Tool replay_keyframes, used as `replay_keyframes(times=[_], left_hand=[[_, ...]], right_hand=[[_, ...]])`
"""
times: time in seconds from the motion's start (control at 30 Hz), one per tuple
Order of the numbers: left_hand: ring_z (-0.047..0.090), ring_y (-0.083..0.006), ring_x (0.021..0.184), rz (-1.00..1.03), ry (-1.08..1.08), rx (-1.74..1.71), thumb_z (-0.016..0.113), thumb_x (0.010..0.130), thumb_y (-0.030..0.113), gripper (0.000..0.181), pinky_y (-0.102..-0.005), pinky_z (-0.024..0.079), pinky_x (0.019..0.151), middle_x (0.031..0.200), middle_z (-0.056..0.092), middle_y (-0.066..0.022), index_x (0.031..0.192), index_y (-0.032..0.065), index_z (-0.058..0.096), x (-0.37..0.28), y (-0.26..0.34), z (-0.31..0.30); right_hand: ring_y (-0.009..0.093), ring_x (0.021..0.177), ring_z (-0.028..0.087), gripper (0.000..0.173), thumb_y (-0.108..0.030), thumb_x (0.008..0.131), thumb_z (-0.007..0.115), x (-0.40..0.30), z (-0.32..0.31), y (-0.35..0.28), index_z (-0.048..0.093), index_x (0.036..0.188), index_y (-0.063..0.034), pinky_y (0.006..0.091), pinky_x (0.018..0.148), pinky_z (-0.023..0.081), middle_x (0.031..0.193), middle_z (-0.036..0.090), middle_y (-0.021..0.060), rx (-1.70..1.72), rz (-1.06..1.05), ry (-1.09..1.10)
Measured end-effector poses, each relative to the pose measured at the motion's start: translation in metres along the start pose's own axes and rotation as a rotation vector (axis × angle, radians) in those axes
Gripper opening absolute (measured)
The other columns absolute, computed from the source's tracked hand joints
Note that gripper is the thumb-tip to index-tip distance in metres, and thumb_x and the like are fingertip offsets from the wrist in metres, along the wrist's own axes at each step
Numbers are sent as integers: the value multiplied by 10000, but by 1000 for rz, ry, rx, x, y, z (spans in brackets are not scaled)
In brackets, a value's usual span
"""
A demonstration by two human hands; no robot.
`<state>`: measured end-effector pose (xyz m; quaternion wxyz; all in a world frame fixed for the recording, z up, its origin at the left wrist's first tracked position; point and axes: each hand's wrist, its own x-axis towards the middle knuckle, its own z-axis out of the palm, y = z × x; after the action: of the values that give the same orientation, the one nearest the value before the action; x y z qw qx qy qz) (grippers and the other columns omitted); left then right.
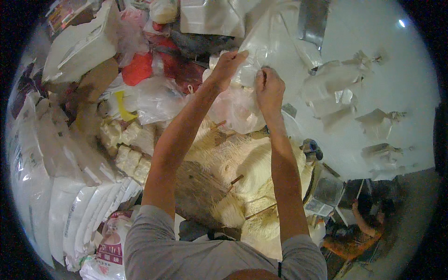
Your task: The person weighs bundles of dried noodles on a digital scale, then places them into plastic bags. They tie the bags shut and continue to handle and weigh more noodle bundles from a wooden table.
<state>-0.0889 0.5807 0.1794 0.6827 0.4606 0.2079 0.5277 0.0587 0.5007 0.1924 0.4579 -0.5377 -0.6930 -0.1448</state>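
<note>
Both arms reach forward to a large clear plastic bag (269,38). My left hand (229,68) pinches its edge near the fingertips, on the left. My right hand (269,85) is closed around the bag's plastic a little lower and to the right. Whitish wrapped pieces show through the film between the hands. Below them lies a pinkish translucent bag (238,110) with pale contents. Beneath my forearms, piles of thin cream-coloured noodles (252,161) and thin brown sticks (237,179) lie on a brown surface.
Stacked white sacks (59,210) stand at the left, with a foam box (82,49) above. A red bag (138,68) and pale packets (134,162) lie left of my arms. White bags (332,91) hang or lie at the right. A person in orange (357,241) is at the lower right.
</note>
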Motion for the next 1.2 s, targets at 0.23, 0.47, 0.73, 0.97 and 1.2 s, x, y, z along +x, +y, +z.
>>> replay_keyframes(times=[0.23,0.47,0.73,0.97,1.2], left_hand=[[560,-121,791,526,302,742,665,924,323,324,-302,464,751,859,625,-42,996,8,641,3,-10,-12],[587,-123,874,-37,-124,174,627,959,378,410,-308,470,784,969,638,-11,1174,31,604,-80,-7,5],[562,-93,762,-319,97,234,598,969,331,352,-275,463,659,880,625,11,1205,78,660,-189,-38,-12],[517,-70,839,-357,37,460,488,1027,428,443,-246,446,715,999,615,25,1268,77,611,-319,-24,-20],[512,-84,856,-386,-104,535,450,1045,470,499,-251,458,711,1025,593,33,1342,80,545,-383,-32,-53]], right_hand=[[377,751,657,106,-104,870,609,3,-22,-14,647,922,-20,429,681,523,837,661,193,-3,-22,-103],[287,776,673,187,-202,730,700,-76,-17,-51,625,855,-86,402,645,545,853,659,105,10,-588,-716],[246,801,651,222,-250,722,768,-189,-78,-117,621,815,-113,419,712,545,843,636,53,393,-569,-833],[173,1050,602,285,-237,936,566,-100,-101,-54,640,1129,-41,326,916,468,1116,666,89,663,247,-324],[150,1057,571,271,-222,887,712,-138,-97,-80,662,1081,-41,314,916,467,1122,647,49,979,229,-986]])
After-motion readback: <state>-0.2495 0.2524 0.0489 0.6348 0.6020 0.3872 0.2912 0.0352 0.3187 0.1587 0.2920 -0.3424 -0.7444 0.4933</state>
